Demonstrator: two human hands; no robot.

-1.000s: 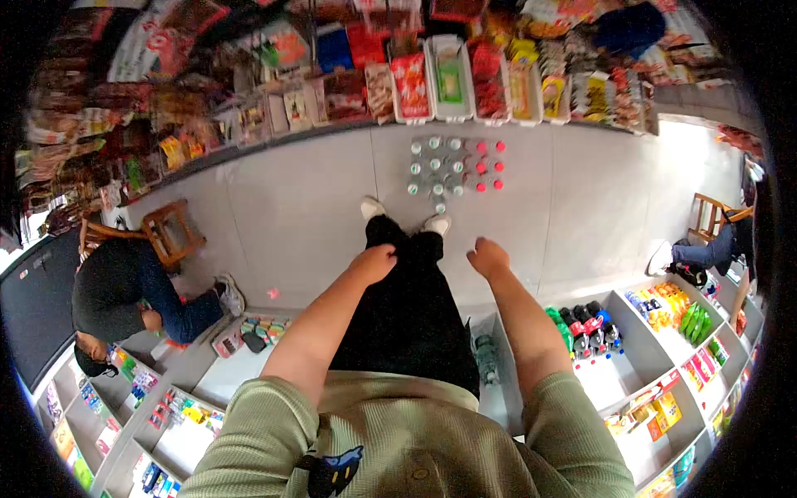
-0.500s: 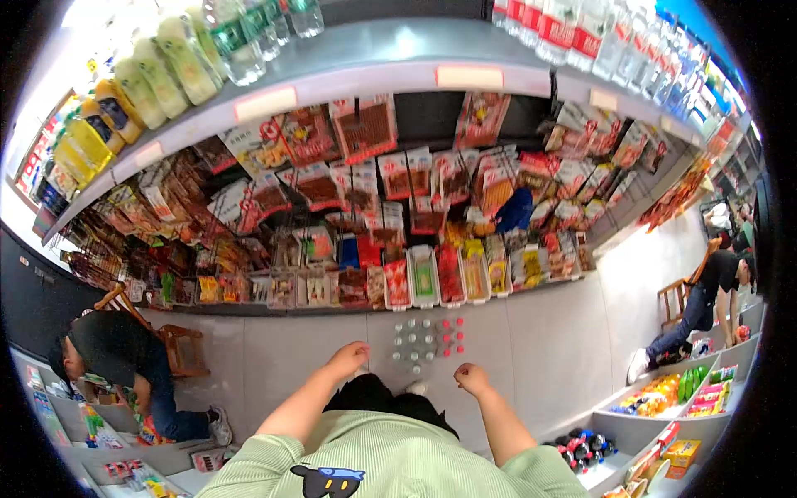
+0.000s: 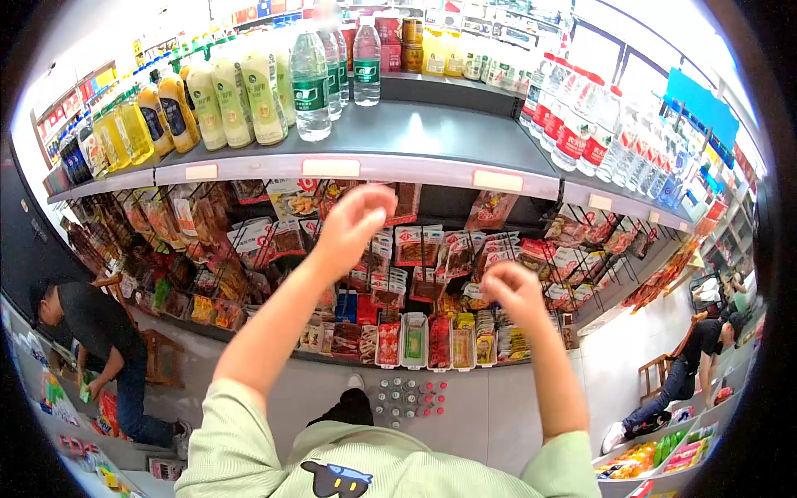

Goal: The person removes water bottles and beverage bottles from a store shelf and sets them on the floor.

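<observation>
My left hand (image 3: 359, 226) is raised in front of the hanging snack packets, just under the shelf's front edge, with thumb and fingers apart and nothing in them. Lower and to the right, my right hand (image 3: 510, 289) is also bare, its fingers loosely bent and apart, before the snack packets (image 3: 459, 251). Above my left hand stand water bottles with green labels (image 3: 311, 91) on the grey shelf (image 3: 432, 129). Red-labelled water bottles (image 3: 581, 124) stand to the right. Several capped bottles (image 3: 408, 398) are grouped on the floor beside my leg.
White trays of small snacks (image 3: 413, 342) line the bottom of the rack. Pale green bottles (image 3: 228, 98) fill the shelf's left part. One person (image 3: 100, 332) bends at left near a wooden chair (image 3: 163, 358); another person (image 3: 701, 353) bends over low bins at right.
Both my hands have risen from low beside my body to the front of the rack. My view has tilted up, showing more of the shelf top. One foot has stepped forward.
</observation>
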